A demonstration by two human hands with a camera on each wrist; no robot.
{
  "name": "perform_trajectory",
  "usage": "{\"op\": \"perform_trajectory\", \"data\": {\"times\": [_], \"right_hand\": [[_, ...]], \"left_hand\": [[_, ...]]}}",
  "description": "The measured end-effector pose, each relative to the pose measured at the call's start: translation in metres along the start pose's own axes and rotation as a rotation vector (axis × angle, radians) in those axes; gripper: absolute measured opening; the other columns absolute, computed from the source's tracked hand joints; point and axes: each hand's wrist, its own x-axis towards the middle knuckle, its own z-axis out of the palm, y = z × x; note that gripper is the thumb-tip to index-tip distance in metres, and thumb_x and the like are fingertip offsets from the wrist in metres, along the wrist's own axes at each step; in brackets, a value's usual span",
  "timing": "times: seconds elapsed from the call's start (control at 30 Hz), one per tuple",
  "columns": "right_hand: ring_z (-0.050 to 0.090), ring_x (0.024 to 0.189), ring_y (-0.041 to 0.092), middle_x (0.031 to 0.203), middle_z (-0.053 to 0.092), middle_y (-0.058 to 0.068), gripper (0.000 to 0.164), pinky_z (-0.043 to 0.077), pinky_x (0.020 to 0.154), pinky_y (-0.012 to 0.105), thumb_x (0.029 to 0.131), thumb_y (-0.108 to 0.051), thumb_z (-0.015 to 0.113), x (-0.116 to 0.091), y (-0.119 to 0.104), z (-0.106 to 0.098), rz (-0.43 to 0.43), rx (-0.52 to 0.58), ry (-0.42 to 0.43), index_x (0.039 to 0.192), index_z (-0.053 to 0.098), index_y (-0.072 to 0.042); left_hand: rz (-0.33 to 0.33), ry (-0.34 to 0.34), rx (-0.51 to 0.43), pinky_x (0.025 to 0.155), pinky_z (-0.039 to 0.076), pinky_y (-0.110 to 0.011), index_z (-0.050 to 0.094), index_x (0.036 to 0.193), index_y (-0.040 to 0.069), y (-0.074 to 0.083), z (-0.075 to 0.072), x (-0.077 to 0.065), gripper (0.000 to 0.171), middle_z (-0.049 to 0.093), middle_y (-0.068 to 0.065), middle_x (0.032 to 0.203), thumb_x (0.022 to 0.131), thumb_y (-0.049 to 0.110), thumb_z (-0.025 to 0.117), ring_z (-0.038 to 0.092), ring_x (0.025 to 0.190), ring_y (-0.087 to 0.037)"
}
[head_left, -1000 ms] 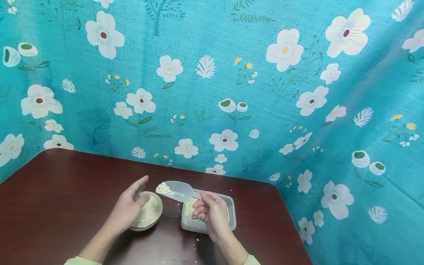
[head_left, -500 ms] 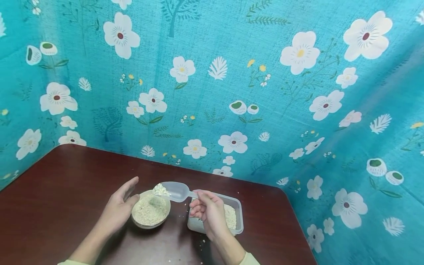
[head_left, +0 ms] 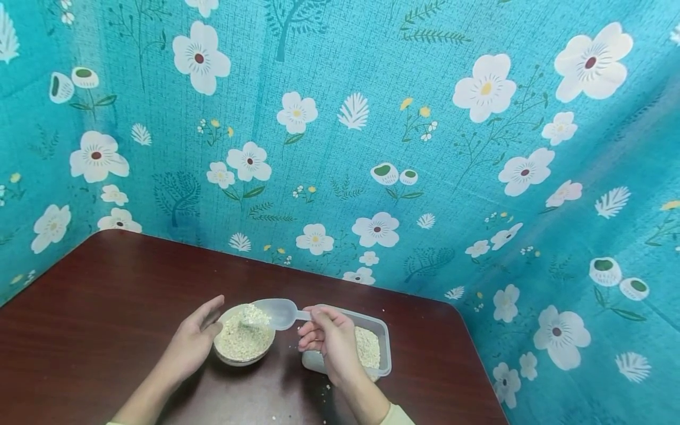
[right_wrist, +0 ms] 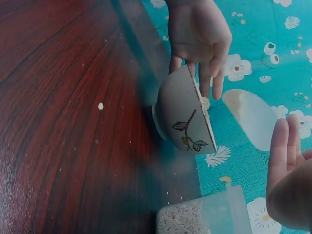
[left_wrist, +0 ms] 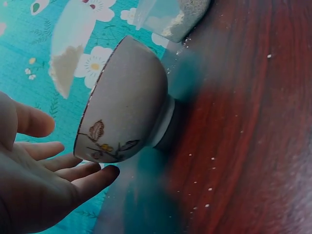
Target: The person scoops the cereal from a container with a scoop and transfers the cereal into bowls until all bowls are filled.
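My left hand [head_left: 188, 342] is at the left side of a pale bowl [head_left: 241, 360], fingers relaxed and spread along its side. In the left wrist view the fingertips are at the outer wall of the bowl [left_wrist: 126, 92], which bears a leaf pattern. Pale flakes like oats [head_left: 239, 339] fill the bowl. My right hand [head_left: 339, 345] pinches the handle of a translucent plastic scoop [head_left: 284, 313] between thumb and fingers. The scoop's tip, with flakes [head_left: 256, 314] in it, hangs over the bowl. In the right wrist view the scoop [right_wrist: 256, 119] is above the bowl's rim.
A translucent rectangular container [head_left: 386, 348] with more flakes [head_left: 368, 347] stands right of the bowl, partly behind my right hand. Loose flakes [head_left: 327, 387] are scattered on the dark red-brown table [head_left: 133, 289]. A blue flowered curtain [head_left: 329, 147] hangs along the table's back and right side.
The scoop has moved left, from beside the bowl to over it, and its tip has dipped towards the flakes. My left hand has shifted back from over the bowl to its left side. The view has shifted.
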Motion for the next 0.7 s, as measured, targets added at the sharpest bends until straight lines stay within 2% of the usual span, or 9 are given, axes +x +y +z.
{"op": "perform_trajectory", "data": {"times": [0.13,0.23,0.37,0.47,0.53,0.6,0.7], "right_hand": [[0.067,0.055,0.012,0.071,0.069,0.008,0.023,0.061,0.056,0.029,0.103,-0.013,0.056,-0.001,-0.001,0.004,-0.039,-0.109,-0.023,0.111,0.066,0.005],[0.068,0.057,0.013,0.075,0.071,0.014,0.026,0.062,0.059,0.031,0.103,-0.016,0.057,-0.003,-0.001,0.008,-0.088,-0.208,-0.054,0.114,0.067,0.006],[0.069,0.059,0.013,0.080,0.071,0.025,0.027,0.063,0.062,0.038,0.103,-0.017,0.058,-0.005,-0.002,0.012,-0.188,-0.330,-0.116,0.115,0.068,0.005],[0.069,0.061,0.015,0.081,0.071,0.024,0.026,0.063,0.061,0.043,0.103,-0.018,0.059,-0.008,-0.003,0.015,-0.282,-0.423,-0.167,0.113,0.069,0.003],[0.069,0.061,0.017,0.080,0.072,0.018,0.024,0.063,0.059,0.042,0.103,-0.018,0.058,-0.011,-0.003,0.015,-0.366,-0.514,-0.205,0.112,0.070,0.002],[0.069,0.062,0.017,0.080,0.072,0.013,0.022,0.062,0.059,0.035,0.103,-0.015,0.058,-0.012,-0.003,0.015,-0.487,-0.631,-0.258,0.112,0.070,0.000],[0.071,0.072,0.013,0.088,0.074,0.006,0.017,0.060,0.066,0.021,0.101,-0.009,0.061,-0.012,-0.001,0.013,-0.757,-0.869,-0.339,0.113,0.070,-0.003]], "left_hand": [[-0.009,-0.010,-0.012,0.115,0.030,-0.054,0.026,0.155,-0.007,-0.002,0.001,-0.001,0.054,0.027,-0.027,0.159,0.103,0.001,0.041,0.027,0.145,-0.044],[-0.012,-0.013,-0.012,0.115,0.029,-0.054,0.026,0.154,-0.008,-0.004,0.002,-0.001,0.054,0.026,-0.028,0.159,0.102,0.000,0.040,0.027,0.145,-0.045],[-0.014,-0.020,-0.009,0.115,0.028,-0.058,0.027,0.154,-0.008,-0.005,0.003,-0.002,0.055,0.026,-0.029,0.158,0.101,-0.002,0.040,0.027,0.144,-0.047],[-0.010,-0.028,-0.008,0.116,0.026,-0.059,0.027,0.153,-0.009,-0.007,0.003,-0.001,0.055,0.027,-0.030,0.158,0.100,-0.003,0.039,0.026,0.144,-0.048],[-0.006,-0.031,-0.005,0.116,0.025,-0.059,0.028,0.153,-0.010,-0.007,0.004,-0.001,0.055,0.028,-0.030,0.157,0.100,-0.004,0.040,0.026,0.144,-0.048],[-0.001,-0.036,-0.002,0.117,0.024,-0.059,0.028,0.152,-0.010,-0.008,0.004,0.000,0.055,0.029,-0.031,0.157,0.099,-0.005,0.040,0.025,0.144,-0.048],[0.000,-0.034,0.007,0.117,0.023,-0.061,0.030,0.152,-0.010,-0.009,0.005,0.000,0.055,0.029,-0.031,0.156,0.098,-0.006,0.039,0.026,0.144,-0.048]]}}
